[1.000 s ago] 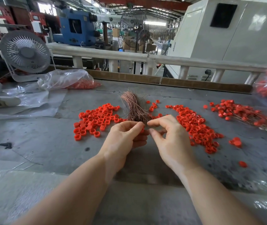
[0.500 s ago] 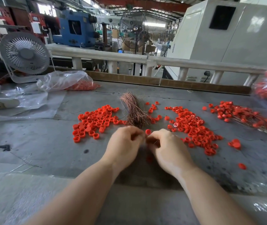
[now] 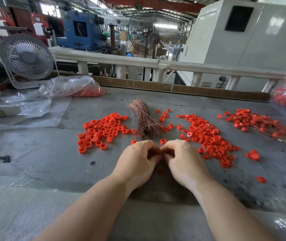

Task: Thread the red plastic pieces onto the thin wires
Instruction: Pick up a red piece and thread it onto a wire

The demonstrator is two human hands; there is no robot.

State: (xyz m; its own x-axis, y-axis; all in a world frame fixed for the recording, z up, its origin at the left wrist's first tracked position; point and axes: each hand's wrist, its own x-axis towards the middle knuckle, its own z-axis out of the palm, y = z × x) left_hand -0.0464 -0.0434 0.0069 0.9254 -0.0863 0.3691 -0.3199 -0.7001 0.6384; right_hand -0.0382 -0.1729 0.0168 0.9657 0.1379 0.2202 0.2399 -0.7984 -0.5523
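where red pieces (image 3: 104, 129) litter it, grey table (image 3: 43, 150) fronts machinery (image 3: 79, 32)

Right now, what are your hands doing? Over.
Left hand and right hand together, fingers curled, contents hidden. Wire bundle just beyond. Red pieces heaped either side. Nothing blocking.

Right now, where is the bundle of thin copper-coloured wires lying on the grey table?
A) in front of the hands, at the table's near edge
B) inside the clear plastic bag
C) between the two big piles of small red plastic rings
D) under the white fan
C: the bundle of thin copper-coloured wires lies between the left pile of red plastic rings and the right pile, beyond both hands.
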